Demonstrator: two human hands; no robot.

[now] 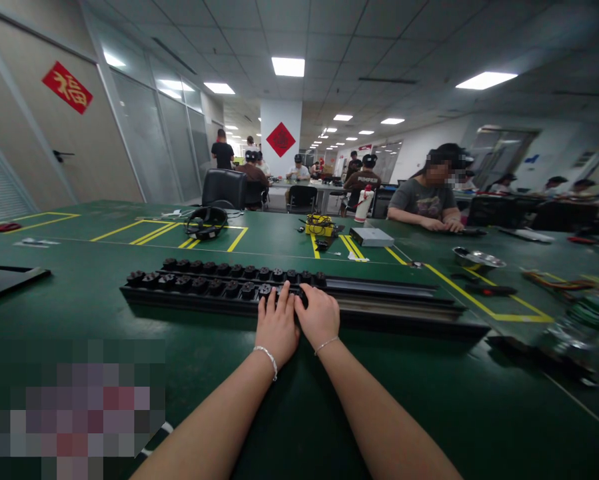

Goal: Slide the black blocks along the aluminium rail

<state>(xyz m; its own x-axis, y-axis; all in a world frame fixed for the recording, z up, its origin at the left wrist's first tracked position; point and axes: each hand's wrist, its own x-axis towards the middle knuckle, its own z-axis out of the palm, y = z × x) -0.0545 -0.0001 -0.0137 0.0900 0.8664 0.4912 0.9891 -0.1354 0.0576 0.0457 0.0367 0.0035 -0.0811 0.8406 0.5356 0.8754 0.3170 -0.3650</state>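
Note:
A long black channelled rail lies across the green table in front of me. Two rows of small black knob-like parts stand in its left and middle stretch. My left hand rests at the near row, its fingers stretched out and slightly apart over the parts. Close beside it on the right, my right hand has thumb and forefinger bent around a small black part at the row's end; the fingers mostly hide that part. The rail's right portion shows bare grooves.
Beyond the rail are a black headset, a yellow object with black cables, a grey box and a white bottle. Rightward are a metal bowl and a plastic bottle. Another person sits across the table.

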